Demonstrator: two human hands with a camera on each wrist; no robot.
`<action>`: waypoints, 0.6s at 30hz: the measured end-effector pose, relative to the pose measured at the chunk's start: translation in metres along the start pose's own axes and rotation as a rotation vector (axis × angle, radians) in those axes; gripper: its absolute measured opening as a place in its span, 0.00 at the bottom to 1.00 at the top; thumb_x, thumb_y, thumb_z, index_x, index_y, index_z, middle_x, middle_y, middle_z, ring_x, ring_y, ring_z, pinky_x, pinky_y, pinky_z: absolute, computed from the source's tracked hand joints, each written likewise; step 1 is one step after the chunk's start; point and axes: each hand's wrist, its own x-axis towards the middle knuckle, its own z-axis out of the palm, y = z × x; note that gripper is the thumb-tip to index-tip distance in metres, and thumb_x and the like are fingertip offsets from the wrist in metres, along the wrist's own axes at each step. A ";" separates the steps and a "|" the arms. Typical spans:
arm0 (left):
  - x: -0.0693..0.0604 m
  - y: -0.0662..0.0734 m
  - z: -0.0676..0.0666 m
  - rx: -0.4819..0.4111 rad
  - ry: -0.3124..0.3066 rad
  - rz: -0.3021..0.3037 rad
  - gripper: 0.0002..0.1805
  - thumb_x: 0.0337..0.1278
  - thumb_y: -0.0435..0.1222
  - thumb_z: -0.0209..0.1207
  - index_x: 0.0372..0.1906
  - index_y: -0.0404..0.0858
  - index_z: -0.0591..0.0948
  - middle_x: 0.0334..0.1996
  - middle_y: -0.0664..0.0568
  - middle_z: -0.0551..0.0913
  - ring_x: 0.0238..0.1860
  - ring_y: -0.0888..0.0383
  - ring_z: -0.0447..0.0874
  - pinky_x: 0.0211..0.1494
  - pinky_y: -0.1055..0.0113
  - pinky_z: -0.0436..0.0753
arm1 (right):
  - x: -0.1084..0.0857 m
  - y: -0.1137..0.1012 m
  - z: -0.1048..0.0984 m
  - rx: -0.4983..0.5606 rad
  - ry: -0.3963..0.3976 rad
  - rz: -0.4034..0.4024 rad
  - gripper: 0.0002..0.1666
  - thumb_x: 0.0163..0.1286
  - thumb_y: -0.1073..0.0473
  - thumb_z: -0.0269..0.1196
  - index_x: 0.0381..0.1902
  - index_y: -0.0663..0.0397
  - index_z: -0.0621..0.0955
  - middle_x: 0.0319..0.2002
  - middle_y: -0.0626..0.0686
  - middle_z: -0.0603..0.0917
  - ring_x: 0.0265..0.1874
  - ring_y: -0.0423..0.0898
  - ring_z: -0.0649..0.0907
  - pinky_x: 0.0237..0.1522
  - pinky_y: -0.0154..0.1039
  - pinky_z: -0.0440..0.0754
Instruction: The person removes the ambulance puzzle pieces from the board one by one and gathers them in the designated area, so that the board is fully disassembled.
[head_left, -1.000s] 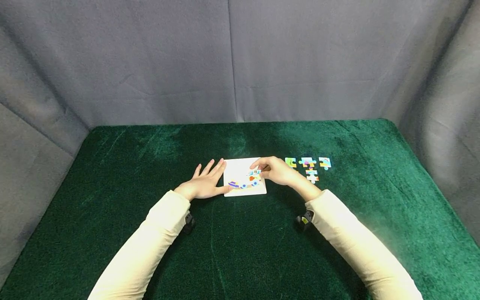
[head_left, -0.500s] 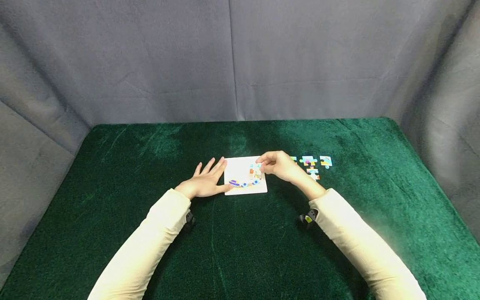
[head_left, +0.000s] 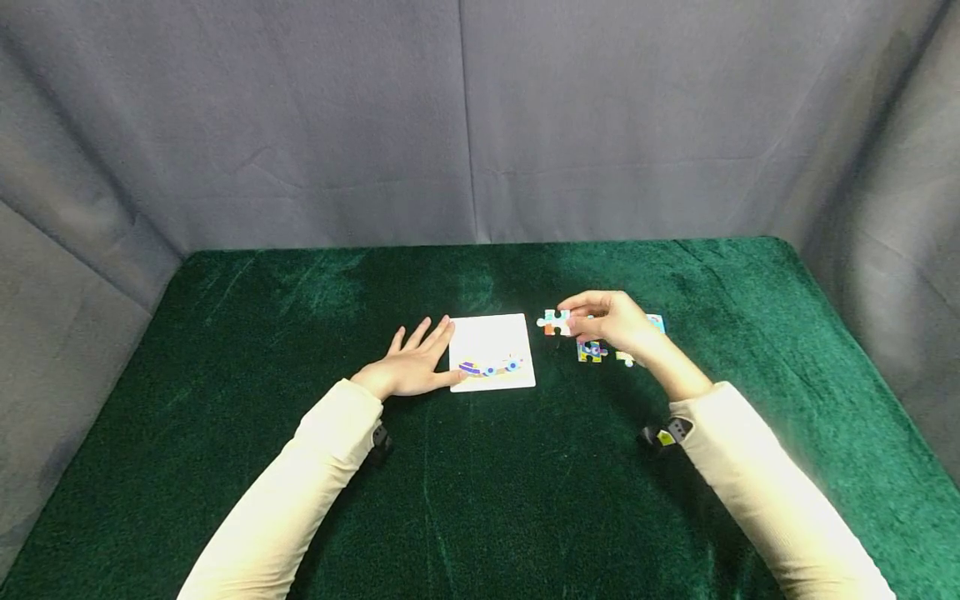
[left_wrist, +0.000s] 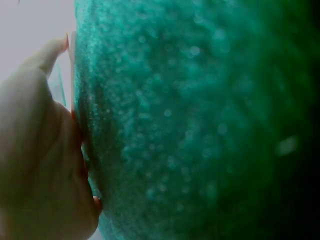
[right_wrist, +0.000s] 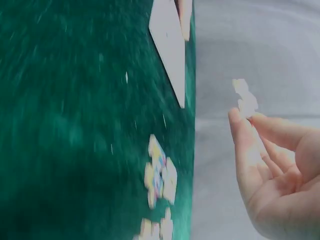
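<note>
Right hand (head_left: 618,323): puzzle piece (head_left: 553,322) pinched by one end, held up off green table (head_left: 480,492), just past right edge of white board (head_left: 489,337). Left hand (head_left: 408,369) spread, nothing gripped, thumb laid on board near lower left corner. Loose pieces (head_left: 590,352) strewn around right hand, toward table's right edge. Tbh piece might get dropped if pinch slips; loose ones could get nudged if hand sinks.

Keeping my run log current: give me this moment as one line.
left hand: spread, thumb over board | right hand: pinches puzzle piece, clear of board | other pieces: on green cloth
</note>
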 end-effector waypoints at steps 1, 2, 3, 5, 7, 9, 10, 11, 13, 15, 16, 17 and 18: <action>0.000 0.000 0.000 0.000 -0.001 -0.001 0.48 0.65 0.60 0.44 0.76 0.40 0.36 0.78 0.51 0.31 0.78 0.46 0.25 0.75 0.41 0.29 | -0.003 0.001 -0.005 0.012 -0.001 0.004 0.20 0.68 0.67 0.58 0.56 0.72 0.75 0.39 0.59 0.84 0.31 0.35 0.84 0.40 0.37 0.86; 0.000 0.000 0.000 0.000 -0.001 0.000 0.48 0.65 0.60 0.44 0.76 0.40 0.36 0.78 0.51 0.31 0.78 0.46 0.25 0.75 0.41 0.29 | -0.005 0.001 -0.009 0.021 -0.001 0.012 0.21 0.68 0.67 0.57 0.57 0.73 0.75 0.38 0.56 0.84 0.30 0.35 0.84 0.40 0.36 0.86; 0.000 0.000 0.000 0.000 0.000 0.002 0.48 0.65 0.60 0.44 0.76 0.40 0.36 0.78 0.50 0.31 0.78 0.46 0.25 0.75 0.41 0.29 | -0.008 0.002 -0.014 0.029 -0.004 0.018 0.21 0.68 0.67 0.57 0.57 0.73 0.74 0.37 0.53 0.84 0.30 0.35 0.84 0.40 0.36 0.86; 0.001 0.000 0.000 0.002 -0.001 0.001 0.48 0.65 0.60 0.44 0.76 0.40 0.36 0.78 0.51 0.31 0.78 0.46 0.25 0.75 0.41 0.29 | -0.013 0.005 -0.023 0.038 -0.002 0.029 0.22 0.69 0.67 0.56 0.58 0.74 0.73 0.34 0.46 0.84 0.30 0.34 0.84 0.39 0.34 0.85; 0.001 0.000 0.000 0.002 0.001 0.002 0.48 0.65 0.60 0.44 0.76 0.40 0.36 0.78 0.51 0.31 0.78 0.46 0.25 0.75 0.41 0.29 | -0.018 0.008 -0.031 0.054 0.000 0.036 0.22 0.69 0.67 0.56 0.58 0.75 0.71 0.31 0.40 0.83 0.31 0.34 0.84 0.39 0.33 0.85; 0.001 0.000 0.000 0.001 0.003 0.002 0.48 0.65 0.60 0.44 0.76 0.40 0.36 0.78 0.51 0.31 0.78 0.46 0.25 0.75 0.41 0.29 | -0.022 0.012 -0.038 0.066 0.006 0.037 0.23 0.70 0.67 0.55 0.59 0.77 0.70 0.30 0.37 0.82 0.31 0.32 0.84 0.39 0.32 0.85; 0.001 0.000 0.000 0.002 0.001 0.000 0.48 0.65 0.60 0.44 0.76 0.41 0.35 0.78 0.51 0.31 0.78 0.46 0.25 0.75 0.41 0.29 | -0.023 0.014 -0.041 0.076 0.008 0.038 0.23 0.70 0.67 0.55 0.59 0.77 0.69 0.30 0.36 0.82 0.31 0.31 0.84 0.40 0.31 0.85; 0.001 -0.001 0.000 0.003 0.005 0.002 0.48 0.65 0.60 0.44 0.76 0.41 0.35 0.78 0.51 0.31 0.78 0.46 0.25 0.75 0.41 0.29 | -0.025 0.017 -0.044 0.082 0.012 0.041 0.23 0.70 0.67 0.55 0.59 0.78 0.69 0.29 0.35 0.82 0.31 0.31 0.83 0.40 0.31 0.84; 0.001 -0.001 0.000 0.004 0.007 0.003 0.48 0.65 0.60 0.44 0.76 0.40 0.36 0.78 0.50 0.32 0.78 0.46 0.25 0.75 0.41 0.30 | -0.027 0.022 -0.050 0.082 0.018 0.041 0.24 0.70 0.67 0.55 0.59 0.79 0.68 0.29 0.34 0.82 0.32 0.30 0.83 0.40 0.30 0.84; 0.002 -0.002 0.002 0.011 0.006 0.002 0.48 0.65 0.60 0.43 0.76 0.41 0.35 0.78 0.51 0.31 0.78 0.46 0.25 0.75 0.41 0.29 | -0.030 0.027 -0.055 0.085 0.026 0.039 0.23 0.70 0.67 0.55 0.58 0.78 0.68 0.29 0.34 0.82 0.32 0.29 0.83 0.40 0.30 0.84; 0.003 -0.002 0.002 0.010 0.007 0.002 0.48 0.65 0.60 0.43 0.76 0.41 0.35 0.78 0.51 0.31 0.78 0.47 0.24 0.75 0.41 0.29 | -0.032 0.030 -0.058 0.083 0.030 0.042 0.23 0.70 0.66 0.55 0.58 0.78 0.68 0.29 0.33 0.82 0.32 0.29 0.83 0.40 0.30 0.84; 0.004 -0.003 0.003 0.009 0.008 0.003 0.48 0.65 0.61 0.43 0.76 0.41 0.35 0.78 0.51 0.31 0.78 0.47 0.24 0.75 0.41 0.29 | -0.034 0.033 -0.060 0.082 0.035 0.044 0.23 0.70 0.66 0.55 0.58 0.78 0.69 0.29 0.33 0.82 0.33 0.29 0.83 0.40 0.29 0.84; 0.004 -0.003 0.004 0.010 0.005 0.001 0.49 0.65 0.61 0.43 0.76 0.42 0.34 0.78 0.51 0.30 0.78 0.47 0.24 0.75 0.42 0.29 | -0.035 0.035 -0.063 0.086 0.036 0.044 0.22 0.70 0.66 0.55 0.57 0.77 0.69 0.29 0.33 0.82 0.33 0.29 0.83 0.40 0.29 0.84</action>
